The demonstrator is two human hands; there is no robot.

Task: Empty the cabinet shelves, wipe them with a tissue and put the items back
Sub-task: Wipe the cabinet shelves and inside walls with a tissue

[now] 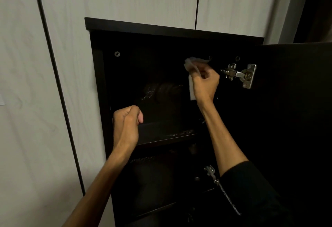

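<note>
- The step in hand looks like the wiping: the right hand (203,83) is raised inside the top compartment of the dark cabinet (172,29), fingers curled round a white tissue (191,70) that it holds up near the compartment's upper right corner.
- The tissue bunches above the fingers and a flat fold of it hangs down past the heel of the hand. Whether it presses against the back panel or the side wall cannot be told — the inside is too dark.
- The left hand (126,122) is loosely curled at the left front of the upper shelf (161,137), just above its edge; it seems to hold nothing, though whether it touches the cabinet frame is unclear.
- The door (291,101) stands open on the right, its metal hinge (240,75) just beside the right hand.
- Faint glints at the back of the top compartment and on the shelf below may be items or reflections; I cannot say which, so it is uncertain whether the shelves are fully emptied.
- Judging by this, the next move calls for dragging the tissue down and across the surfaces towards the shelf board — keeping clear of the hinge so the tissue does not snag.
</note>
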